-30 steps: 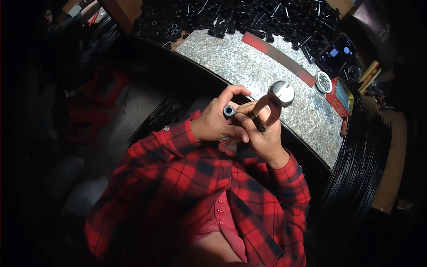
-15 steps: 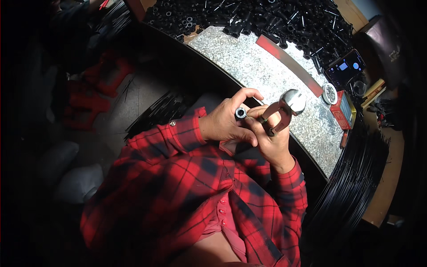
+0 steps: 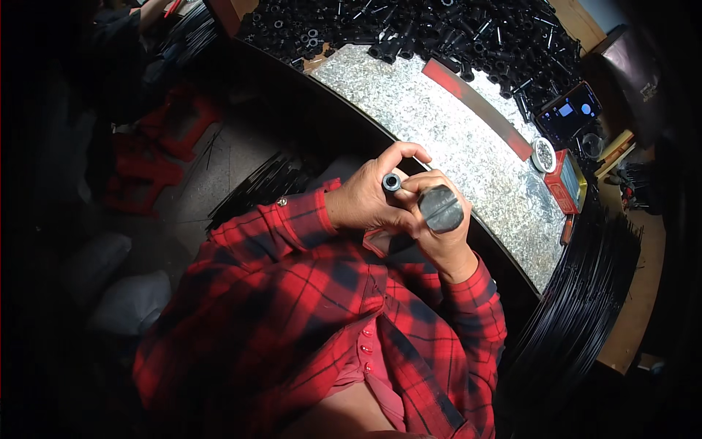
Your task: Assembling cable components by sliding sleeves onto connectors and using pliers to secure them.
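Observation:
My left hand [image 3: 365,194] is closed around a short dark tube [image 3: 392,182], whose open end with a pale metal rim points up; the index finger arches free above it. Right beside it, my right hand [image 3: 451,245] grips a tool with a broad, rounded grey metal end [image 3: 441,209] that has a line across its face. The tool end covers most of my right fingers, and its handle is hidden beneath. My right fingertips meet the tube's side, close to my left thumb. Both hands are just off the near edge of the speckled tabletop [image 3: 504,197].
A large heap of black tubular parts [image 3: 439,29] covers the table's far side. A red-and-grey strip [image 3: 479,110], a phone [image 3: 568,110], a white round dish [image 3: 542,155] and a red box [image 3: 563,183] lie rightward. Bundled black rods [image 3: 578,293] stand right. Red stools [image 3: 150,161] are left.
The tool in my right hand has swung down toward me, so its broad grey end now faces up over my fingers. The tube in my left hand has shifted and tilted slightly.

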The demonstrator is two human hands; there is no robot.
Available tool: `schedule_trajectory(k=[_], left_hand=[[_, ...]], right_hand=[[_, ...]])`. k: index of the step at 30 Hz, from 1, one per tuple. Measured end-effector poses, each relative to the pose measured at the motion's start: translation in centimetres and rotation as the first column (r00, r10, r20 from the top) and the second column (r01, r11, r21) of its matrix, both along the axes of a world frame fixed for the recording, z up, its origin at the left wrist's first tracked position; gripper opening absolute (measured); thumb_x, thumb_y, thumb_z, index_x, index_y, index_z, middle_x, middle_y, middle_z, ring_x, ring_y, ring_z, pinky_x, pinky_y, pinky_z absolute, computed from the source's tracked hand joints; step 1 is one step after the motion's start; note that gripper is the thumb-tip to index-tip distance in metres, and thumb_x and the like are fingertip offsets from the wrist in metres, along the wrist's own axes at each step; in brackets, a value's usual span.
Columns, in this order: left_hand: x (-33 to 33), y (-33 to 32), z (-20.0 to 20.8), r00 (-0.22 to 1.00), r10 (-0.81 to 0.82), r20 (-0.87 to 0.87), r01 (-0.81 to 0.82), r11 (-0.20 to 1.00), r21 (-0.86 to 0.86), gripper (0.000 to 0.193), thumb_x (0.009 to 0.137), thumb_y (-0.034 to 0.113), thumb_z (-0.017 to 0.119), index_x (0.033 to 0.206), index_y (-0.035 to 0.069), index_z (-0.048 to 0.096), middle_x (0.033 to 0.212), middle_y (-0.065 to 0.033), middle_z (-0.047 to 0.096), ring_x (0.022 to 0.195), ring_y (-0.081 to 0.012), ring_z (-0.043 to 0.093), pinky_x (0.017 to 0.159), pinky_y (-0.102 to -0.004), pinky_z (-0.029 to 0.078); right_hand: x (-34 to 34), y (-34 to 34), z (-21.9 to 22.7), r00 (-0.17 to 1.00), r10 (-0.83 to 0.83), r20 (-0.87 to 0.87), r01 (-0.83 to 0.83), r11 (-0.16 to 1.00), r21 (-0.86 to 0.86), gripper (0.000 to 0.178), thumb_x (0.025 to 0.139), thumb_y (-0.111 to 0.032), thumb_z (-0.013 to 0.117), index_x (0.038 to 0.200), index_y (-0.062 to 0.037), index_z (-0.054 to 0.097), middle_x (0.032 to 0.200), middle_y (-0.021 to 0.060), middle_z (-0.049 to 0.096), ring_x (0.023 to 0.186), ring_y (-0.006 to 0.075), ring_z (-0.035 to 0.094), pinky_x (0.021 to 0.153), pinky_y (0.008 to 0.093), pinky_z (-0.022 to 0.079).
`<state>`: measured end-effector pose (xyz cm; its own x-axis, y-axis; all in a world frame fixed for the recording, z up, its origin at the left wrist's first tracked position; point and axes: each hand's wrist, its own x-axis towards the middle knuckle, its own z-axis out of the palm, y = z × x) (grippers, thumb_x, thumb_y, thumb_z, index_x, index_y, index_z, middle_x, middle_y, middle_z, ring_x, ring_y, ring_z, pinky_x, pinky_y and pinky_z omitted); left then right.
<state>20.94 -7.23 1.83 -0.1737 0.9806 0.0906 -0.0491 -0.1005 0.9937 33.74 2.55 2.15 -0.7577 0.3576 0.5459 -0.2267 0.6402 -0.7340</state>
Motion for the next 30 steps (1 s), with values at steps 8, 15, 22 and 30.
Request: schedule_trajectory(k=[8,15,22,30], left_hand=[[-0.7,0.1,-1.6,0.967,0.077,0.242,-0.121,0.978,0.170,0.092,0.052,0.025,0.090,0.123,0.005,0.035,0.072,0.0049,0.058,0.072,-0.0027,0.055,0.066,-0.0181,0.044],[-2.1,-0.4,-2.3,0.950,0.129,0.284,-0.187,0.964,0.188,0.091,0.052,0.030,0.088,0.121,0.004,0.036,0.060,0.0100,0.042,0.055,0.0029,0.038,0.054,-0.0137,0.030],[-3.2,-0.5,-2.4,0.917,0.247,0.313,-0.306,0.939,0.156,0.084,0.054,0.029,0.088,0.117,0.003,0.039,0.060,0.0103,0.040,0.054,0.0028,0.035,0.053,-0.0135,0.028],[-2.2,0.4,-2.0,0.951,0.301,0.072,-0.309,0.914,0.262,0.071,0.053,0.036,0.085,0.103,0.002,0.048,0.061,0.0098,0.041,0.056,0.0011,0.036,0.051,-0.0142,0.028]], right_hand=[[-2.0,-0.1,1.4,0.979,-0.088,0.184,0.095,0.995,-0.029,0.025,0.070,-0.006,0.072,0.082,-0.0020,0.051,0.071,0.0113,0.054,0.061,0.0257,0.056,0.055,0.0302,0.044],[-1.8,-0.5,1.9,0.876,-0.042,0.481,0.206,0.933,-0.295,0.034,0.073,-0.013,0.074,0.092,0.0013,0.050,0.071,0.0143,0.053,0.061,0.0258,0.056,0.056,0.0303,0.044],[3.0,0.7,1.9,0.895,-0.176,0.409,0.005,0.923,0.386,0.061,0.070,0.002,0.063,0.127,-0.0002,0.044,0.079,0.0148,0.054,0.061,0.0282,0.055,0.057,0.0354,0.045],[4.1,-0.8,2.2,0.821,-0.337,0.461,0.040,0.839,0.542,0.068,0.070,0.007,0.061,0.134,-0.0025,0.040,0.077,0.0160,0.051,0.060,0.0311,0.053,0.052,0.0390,0.043]])
